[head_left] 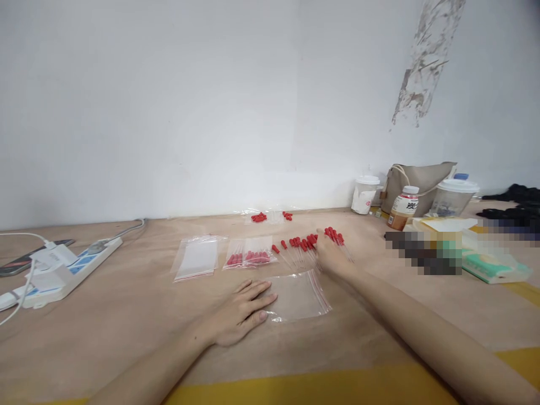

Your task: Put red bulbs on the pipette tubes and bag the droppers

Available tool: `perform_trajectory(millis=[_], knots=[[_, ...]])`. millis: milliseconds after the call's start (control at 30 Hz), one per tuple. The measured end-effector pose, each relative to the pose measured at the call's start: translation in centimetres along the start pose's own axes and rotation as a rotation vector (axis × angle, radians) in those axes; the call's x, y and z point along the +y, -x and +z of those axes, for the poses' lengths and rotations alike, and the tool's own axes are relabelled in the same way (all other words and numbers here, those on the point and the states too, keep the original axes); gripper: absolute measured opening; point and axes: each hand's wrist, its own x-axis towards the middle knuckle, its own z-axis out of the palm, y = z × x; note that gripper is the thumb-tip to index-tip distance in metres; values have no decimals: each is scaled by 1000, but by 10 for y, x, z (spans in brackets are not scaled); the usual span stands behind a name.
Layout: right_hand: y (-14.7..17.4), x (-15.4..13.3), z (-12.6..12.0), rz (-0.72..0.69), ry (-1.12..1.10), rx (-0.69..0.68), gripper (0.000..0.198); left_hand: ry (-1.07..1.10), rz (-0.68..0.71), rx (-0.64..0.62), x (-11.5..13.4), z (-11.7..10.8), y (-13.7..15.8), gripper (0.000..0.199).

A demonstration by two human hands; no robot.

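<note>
My left hand (pixel 244 309) lies flat on the table with its fingers spread. Its fingertips rest at the left edge of a clear zip-lock bag (pixel 297 297), whose zip side points right. Beyond that bag, thin clear droppers with red bulbs (pixel 304 245) lie in a loose row. My right hand (pixel 331 253) is down among these droppers, its fingers curled together; what they hold is hidden. More droppers (pixel 334 235) show just right of it. Left of the row, bags with red-bulbed droppers inside (pixel 248 253) lie flat, and a stack of flat clear bags (pixel 197 259) sits farther left.
By the wall lie more bagged red bulbs (pixel 259 217). A power strip (pixel 80 270) with chargers and a phone (pixel 17 263) are at left. At right stand a paper cup (pixel 365 194), a bottle (pixel 404 208), a bag (pixel 422 179), a plastic cup (pixel 453 198) and a tissue pack (pixel 489 264).
</note>
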Motion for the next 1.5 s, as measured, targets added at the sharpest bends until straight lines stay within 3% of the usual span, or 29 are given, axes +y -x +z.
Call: perform_trajectory(millis=[167, 300, 400, 667, 733, 800, 867, 1033, 1133, 1300, 1400, 1500], knots=[[19, 18, -11, 3, -450, 128, 55, -6, -4, 3, 0, 1, 0, 42], [40, 30, 1, 143, -935, 138, 63, -15, -6, 13, -2, 3, -1, 43], [49, 32, 9, 229, -1111, 126, 67, -12, -16, 20, -3, 4, -1, 45], [61, 20, 8, 315, -1230, -10, 36, 25, 3, 46, -6, 7, -1, 47], [62, 23, 2, 268, -1207, -178, 33, 22, -4, 43, -6, 6, -1, 47], [63, 30, -6, 165, -1112, -406, 31, 20, -5, 43, -5, 6, -1, 47], [63, 36, -14, 40, -1002, -540, 31, 20, 0, 47, -3, 4, -1, 48], [63, 33, -19, -178, -856, -470, 29, 25, 1, 63, -1, 3, -1, 49], [66, 25, -17, -171, -803, -455, 30, 30, 3, 63, -1, 2, -1, 49], [69, 21, -18, -129, -923, -530, 33, 32, -5, 59, 0, 2, -2, 48], [67, 22, -18, -160, -975, -558, 32, 31, -10, 55, -1, 3, -2, 49], [65, 23, -19, -218, -997, -502, 29, 27, -6, 45, -2, 4, -3, 48]])
